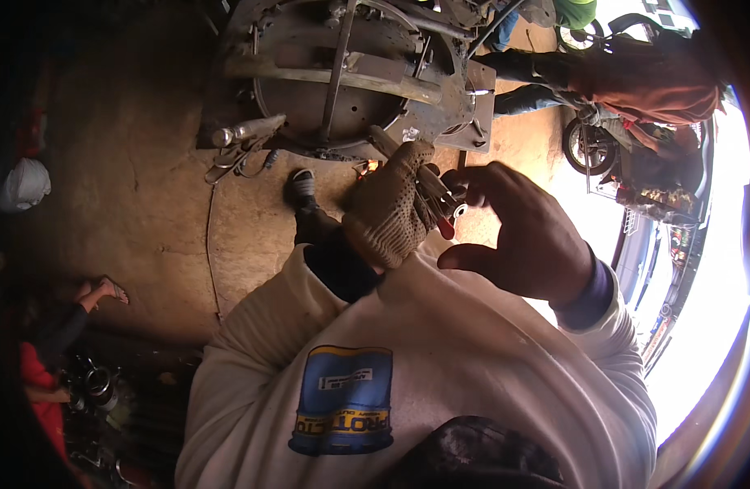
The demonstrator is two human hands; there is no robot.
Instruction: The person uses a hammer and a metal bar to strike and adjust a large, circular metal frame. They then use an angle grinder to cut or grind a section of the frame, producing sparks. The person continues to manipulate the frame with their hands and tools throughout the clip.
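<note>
My left hand (391, 204), in a knitted, dotted work glove, is closed around a bundle of thin metal pieces (430, 204). A flat bar end (383, 141) sticks out past the glove on the table side, and a red-tipped piece (446, 228) shows at the other side. What kind of pieces they are, I cannot make out. Beside the bundle is my bare right hand (526, 232), with its thumb held well apart from the bent fingers. Those fingertips are close to the bundle; whether they touch it is unclear.
Ahead stands a metal worktable (228, 90) bearing a round frame with crossing bars (342, 77). A clamp-like tool (249, 134) lies at its near left edge, and a cable (212, 253) runs along the floor. People and motorcycles (591, 147) are at right; another person (45, 367) is lower left.
</note>
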